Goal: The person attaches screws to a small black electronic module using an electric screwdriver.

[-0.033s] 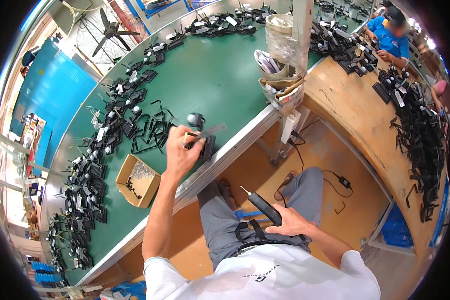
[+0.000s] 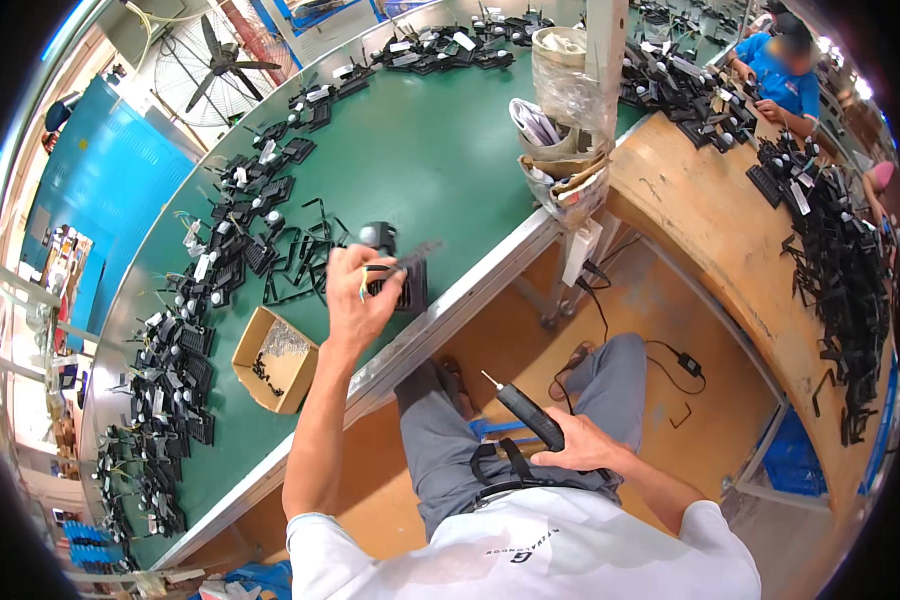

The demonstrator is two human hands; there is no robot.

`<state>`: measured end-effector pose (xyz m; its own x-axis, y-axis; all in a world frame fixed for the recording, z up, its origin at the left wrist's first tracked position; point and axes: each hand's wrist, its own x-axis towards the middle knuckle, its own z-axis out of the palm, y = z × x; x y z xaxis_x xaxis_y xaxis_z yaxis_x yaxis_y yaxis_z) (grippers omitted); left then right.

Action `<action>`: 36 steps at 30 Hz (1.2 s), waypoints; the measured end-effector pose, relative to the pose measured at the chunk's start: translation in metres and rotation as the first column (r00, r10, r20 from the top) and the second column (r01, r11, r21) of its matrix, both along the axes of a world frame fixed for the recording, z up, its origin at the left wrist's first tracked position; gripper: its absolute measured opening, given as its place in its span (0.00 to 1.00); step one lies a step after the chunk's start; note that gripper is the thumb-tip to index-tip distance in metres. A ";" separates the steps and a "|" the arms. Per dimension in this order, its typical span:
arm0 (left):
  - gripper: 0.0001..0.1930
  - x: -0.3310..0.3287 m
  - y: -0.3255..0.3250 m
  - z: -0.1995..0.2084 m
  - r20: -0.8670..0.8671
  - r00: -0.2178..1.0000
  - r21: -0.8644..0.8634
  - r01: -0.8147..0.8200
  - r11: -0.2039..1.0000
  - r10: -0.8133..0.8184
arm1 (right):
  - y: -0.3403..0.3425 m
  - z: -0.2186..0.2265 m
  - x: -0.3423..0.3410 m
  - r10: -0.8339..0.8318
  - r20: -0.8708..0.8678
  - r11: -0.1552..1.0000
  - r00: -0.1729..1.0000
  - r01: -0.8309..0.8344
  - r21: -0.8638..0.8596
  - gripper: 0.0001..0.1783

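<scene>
The left hand (image 2: pixel 363 300) pinches between thumb and fingers a thin black bar (image 2: pixel 422 254), which looks blurred, above a black ribbed unit (image 2: pixel 413 290). This unit lies on the green table (image 2: pixel 450 150), near its front edge. The right hand (image 2: pixel 582 443) is wrapped around a black electric screwdriver (image 2: pixel 530 416) over the lap, its bit pointing toward the table. Loose black brackets (image 2: pixel 288 297) and a cardboard box (image 2: pixel 303 383) with small parts lie left of the unit.
</scene>
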<state>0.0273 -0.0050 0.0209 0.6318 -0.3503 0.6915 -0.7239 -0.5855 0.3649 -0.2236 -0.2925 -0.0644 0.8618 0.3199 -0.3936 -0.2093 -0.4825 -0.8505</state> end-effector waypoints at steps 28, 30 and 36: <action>0.13 -0.034 0.131 0.023 -0.513 0.798 0.156 -0.276 0.948 0.317 | 0.018 0.010 0.018 0.117 -0.361 0.831 0.925 0.107 0.546 0.39; 0.10 -0.049 0.174 0.033 -0.430 0.787 0.216 -0.386 0.897 0.442 | 0.023 0.028 0.028 0.176 -0.413 0.750 0.893 0.150 0.644 0.39; 0.09 -0.072 0.234 0.015 -0.427 0.687 0.627 -0.243 0.740 0.588 | 0.033 0.027 0.037 0.208 -0.257 0.768 0.944 0.005 0.641 0.39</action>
<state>-0.0443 0.2290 0.0357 0.9927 -0.1143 -0.0394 -0.1055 -0.9781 0.1795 -0.1869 -0.2590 -0.0374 0.6851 0.6633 -0.3011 -0.4810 0.1015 -0.8708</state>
